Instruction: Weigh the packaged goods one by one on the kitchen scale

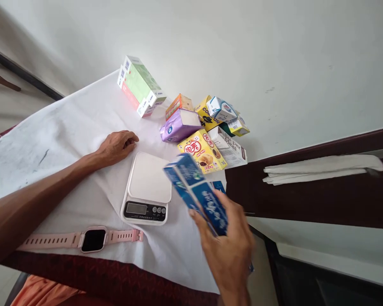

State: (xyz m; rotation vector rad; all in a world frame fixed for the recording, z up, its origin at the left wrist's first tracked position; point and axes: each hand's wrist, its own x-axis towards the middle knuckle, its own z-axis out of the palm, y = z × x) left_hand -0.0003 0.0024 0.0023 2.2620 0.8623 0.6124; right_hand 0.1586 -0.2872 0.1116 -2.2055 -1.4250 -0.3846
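My right hand [228, 242] grips a long blue box [198, 191] with white lettering, its thumb on one side and its fingers on the other. The box is tilted, slightly blurred, and held just right of a white kitchen scale [149, 178]. Part of another blue package [218, 186] shows behind it. My left hand [117, 146] rests on the white cloth above and left of the scale, fingers curled in with nothing visible in them. The scale's platform is bare and its display looks blank.
Behind lie a yellow puff snack box [204, 151], a purple tissue pack [181, 125], an orange box [179, 105], a Super Meal box [231, 148] and other cartons. Green and pink boxes [140, 85] stand near the wall. A pink smartwatch [94, 239] lies in front.
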